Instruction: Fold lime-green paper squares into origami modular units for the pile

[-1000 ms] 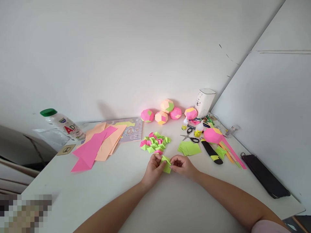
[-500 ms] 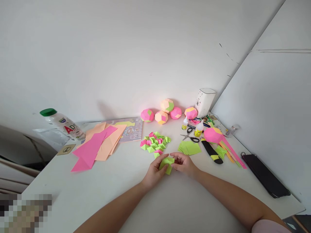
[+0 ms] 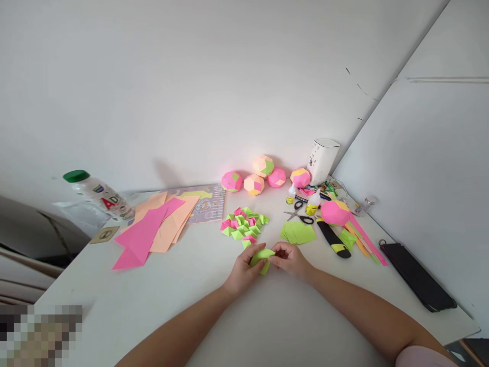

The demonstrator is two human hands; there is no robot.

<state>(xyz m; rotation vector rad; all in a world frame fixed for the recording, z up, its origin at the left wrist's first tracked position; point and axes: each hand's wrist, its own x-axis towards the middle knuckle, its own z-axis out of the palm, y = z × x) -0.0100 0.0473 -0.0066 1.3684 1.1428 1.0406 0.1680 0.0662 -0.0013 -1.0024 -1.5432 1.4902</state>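
Observation:
A small green sheet of paper [image 3: 261, 256], partly folded, is held between my two hands just above the table. My left hand [image 3: 244, 268] pinches it from the left, thumb on top. With thumb and fingertips my right hand [image 3: 291, 260] grips its right corner. Just beyond my hands lies a heap of folded green and pink paper pieces [image 3: 244, 224]. Flat green paper squares [image 3: 300, 233] lie in a loose stack beyond my right hand. My fingers hide part of the sheet's edges.
Scissors [image 3: 298, 214], a glue bottle [image 3: 312, 204] and a black-yellow cutter [image 3: 333, 238] lie to the right, near a phone [image 3: 418, 275]. Paper balls [image 3: 254, 184] line the wall. Pink paper [image 3: 151, 232] and a white bottle [image 3: 101, 196] are at left.
The right part of the green paper now looks bent up, and my right fingers are closed more tightly on its corner. My left hand has barely moved.

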